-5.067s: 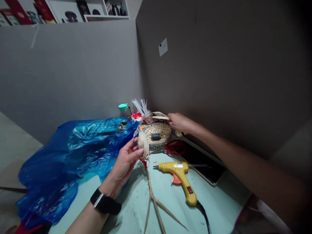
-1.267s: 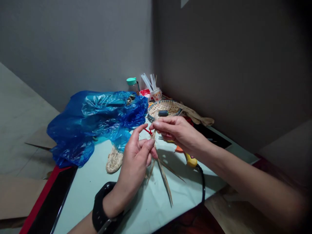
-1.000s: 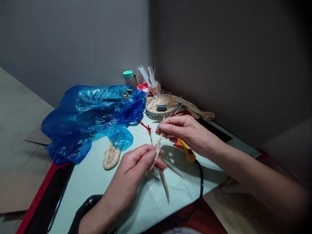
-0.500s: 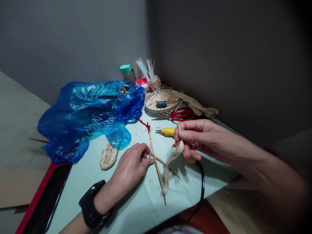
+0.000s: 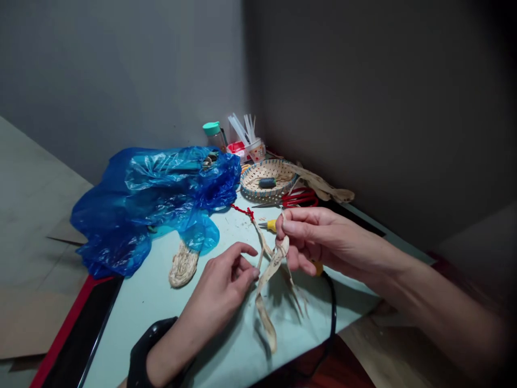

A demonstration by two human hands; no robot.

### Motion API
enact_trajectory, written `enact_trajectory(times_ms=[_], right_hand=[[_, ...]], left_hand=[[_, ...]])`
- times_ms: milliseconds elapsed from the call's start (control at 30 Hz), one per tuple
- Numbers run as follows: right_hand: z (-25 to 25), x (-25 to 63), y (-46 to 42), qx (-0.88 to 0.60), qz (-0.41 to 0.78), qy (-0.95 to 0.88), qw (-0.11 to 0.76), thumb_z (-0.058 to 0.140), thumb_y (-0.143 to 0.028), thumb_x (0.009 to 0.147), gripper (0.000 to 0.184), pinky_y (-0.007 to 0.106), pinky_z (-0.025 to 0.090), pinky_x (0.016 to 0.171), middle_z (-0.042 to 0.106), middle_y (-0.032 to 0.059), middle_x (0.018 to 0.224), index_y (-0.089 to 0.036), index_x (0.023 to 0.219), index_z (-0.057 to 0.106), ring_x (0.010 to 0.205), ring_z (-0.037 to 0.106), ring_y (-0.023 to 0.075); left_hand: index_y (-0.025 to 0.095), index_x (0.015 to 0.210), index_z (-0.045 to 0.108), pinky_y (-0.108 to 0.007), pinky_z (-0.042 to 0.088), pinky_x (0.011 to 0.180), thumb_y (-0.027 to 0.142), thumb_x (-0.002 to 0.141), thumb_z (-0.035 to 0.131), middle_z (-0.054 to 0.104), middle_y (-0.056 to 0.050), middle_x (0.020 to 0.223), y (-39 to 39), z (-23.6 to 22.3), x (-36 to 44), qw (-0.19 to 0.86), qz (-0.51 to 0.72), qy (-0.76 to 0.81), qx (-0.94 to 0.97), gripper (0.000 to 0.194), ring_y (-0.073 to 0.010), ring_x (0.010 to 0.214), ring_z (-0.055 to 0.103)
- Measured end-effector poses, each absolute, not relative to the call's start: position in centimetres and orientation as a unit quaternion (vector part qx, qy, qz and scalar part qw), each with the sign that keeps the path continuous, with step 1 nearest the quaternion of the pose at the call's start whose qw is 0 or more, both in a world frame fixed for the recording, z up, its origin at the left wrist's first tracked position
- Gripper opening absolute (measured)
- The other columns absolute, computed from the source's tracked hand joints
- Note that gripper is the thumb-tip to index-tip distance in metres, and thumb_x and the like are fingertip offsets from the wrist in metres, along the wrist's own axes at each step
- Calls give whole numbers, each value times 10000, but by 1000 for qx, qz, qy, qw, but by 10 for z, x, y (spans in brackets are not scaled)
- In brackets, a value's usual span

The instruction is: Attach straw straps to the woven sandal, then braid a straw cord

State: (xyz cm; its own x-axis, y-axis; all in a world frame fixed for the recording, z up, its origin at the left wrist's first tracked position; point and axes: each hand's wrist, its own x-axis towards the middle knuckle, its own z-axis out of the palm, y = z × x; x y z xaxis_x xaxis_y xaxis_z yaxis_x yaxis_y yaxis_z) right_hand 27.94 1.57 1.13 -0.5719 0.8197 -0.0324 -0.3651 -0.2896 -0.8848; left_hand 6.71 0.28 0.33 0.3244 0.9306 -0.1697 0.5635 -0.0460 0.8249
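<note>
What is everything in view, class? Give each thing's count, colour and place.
walls: two, grey, background
tabletop: one, pale green, foreground
plastic bag: one, blue, left
coiled bundle: one, cream, near bag
jar: one, clear, green-lidded, back
packet: one, red-and-white, beside jar
cup: one, patterned, behind basket
sticks: several, whitish, in cup
basket: one, cream and blue, back
spool: one, dark, in basket
scissors: one, red-handled, before basket
dried material: count unclear, beige, right of basket
dark slab: one, black, right
glue gun: one, yellow, centre, mostly hidden
cable: one, black, right foreground
strand: one, beige, red-ended, centre
strip: one, cream, hanging centre
wristband: one, black, lower left
left hand: one, bare, beside strand
right hand: one, bare, pinching strip
</note>
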Motion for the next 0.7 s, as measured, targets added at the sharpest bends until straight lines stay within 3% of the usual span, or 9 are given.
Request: enact_trajectory(times_ms=[100,167,267,333,400,467,600,700], right_hand=[[13,276,14,-251,760,-455,390,626,-320,944,210,133,445,475,694,42,671,-140,843,588,511,594,68],[12,273,13,-248,752,-470,391,608,-306,957,200,139,459,497,705,55,702,-140,847,582,548,617,77],[11,271,12,-245,726,-503,399,589,-305,967,185,172,496,567,706,67,775,-141,881,588,656,660,109],[12,270,9,-247,701,-532,405,585,-308,968,171,198,508,612,685,56,825,-146,914,599,731,668,130],[15,270,5,-254,672,-576,390,612,-298,950,132,211,502,647,663,35,869,-168,971,605,790,661,143],[17,269,-1,-276,605,-650,368,672,-265,905,161,212,484,665,655,17,904,-197,1040,615,809,639,142],[19,266,-13,-301,342,-795,400,624,-183,923,89,221,446,678,673,19,853,-187,989,685,737,603,127],[23,270,-17,-307,274,-817,404,553,-161,949,159,236,439,661,683,24,793,-181,902,703,706,607,135]], left_hand=[[198,968,631,-296,409,768,342,911,529,660,-43,899,-2,11,65,495,277,512,645,185,-198,850,567],[204,989,638,-309,418,852,400,937,490,666,-61,989,-9,17,67,597,312,454,583,251,-208,947,577],[191,887,639,-277,439,717,416,923,527,628,-29,752,-21,23,72,694,306,403,513,253,-163,728,580],[177,807,635,-226,361,551,397,899,577,512,24,579,-25,24,75,687,299,423,509,245,-103,526,456],[169,759,632,-211,255,466,400,882,599,426,51,525,-27,24,76,647,301,454,533,264,-76,463,327],[170,686,596,-216,196,439,412,869,607,395,54,523,-26,23,77,603,304,475,564,303,-76,467,273],[183,671,545,-223,179,432,450,890,556,336,65,528,-26,21,76,601,297,475,570,345,-84,476,244],[186,723,577,-233,147,427,466,908,519,261,79,517,-27,19,73,618,281,473,562,340,-88,467,201]])
